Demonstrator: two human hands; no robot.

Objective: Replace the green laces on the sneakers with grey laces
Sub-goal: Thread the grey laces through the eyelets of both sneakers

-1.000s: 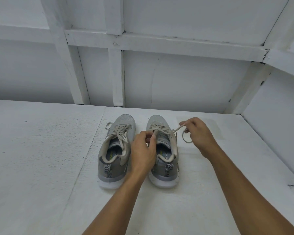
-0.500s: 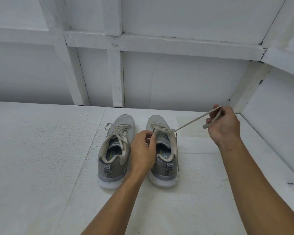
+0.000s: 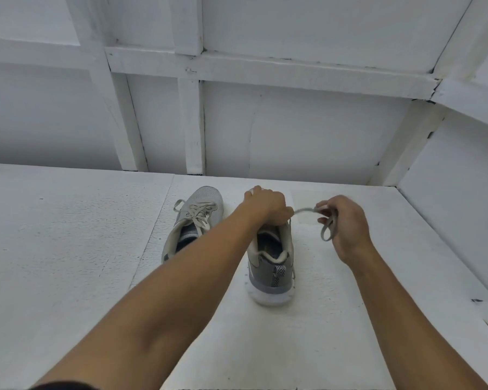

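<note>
Head view, single entry.

Left hand (image 3: 265, 205): back turned up, clamped over the lacing zone of the right-side sneaker (image 3: 271, 266), fingers curled down round the upper. Fingertips hidden beneath the hand; whether pinching the lace as well, impossible to tell. Forearm stretched diagonally from lower left, crossing over the heel part of the left-side sneaker (image 3: 193, 220).

Right hand (image 3: 344, 226): raised just right of the same shoe, apart from it, fingers curled and grasping the lace (image 3: 328, 229). Several pale loops gathered in the grasp, hanging below the fingers.

Lace: short stretch spanning the gap between both hands, emerging from under the right edge of the left hand at the shoe's top eyelets, entering the right hand's grasp. Colour pale grey-beige; exact tint uncertain.

Right-side sneaker: grey, upright on the white surface (image 3: 68, 249), heel toward the camera, toe hidden under the left hand.

Left-side sneaker: grey, upright, just beside its partner, toe pointing away, second lace (image 3: 199, 213) threaded across the tongue, untouched by either hand.

Behind: white wall (image 3: 293, 122) with raised battens.
</note>
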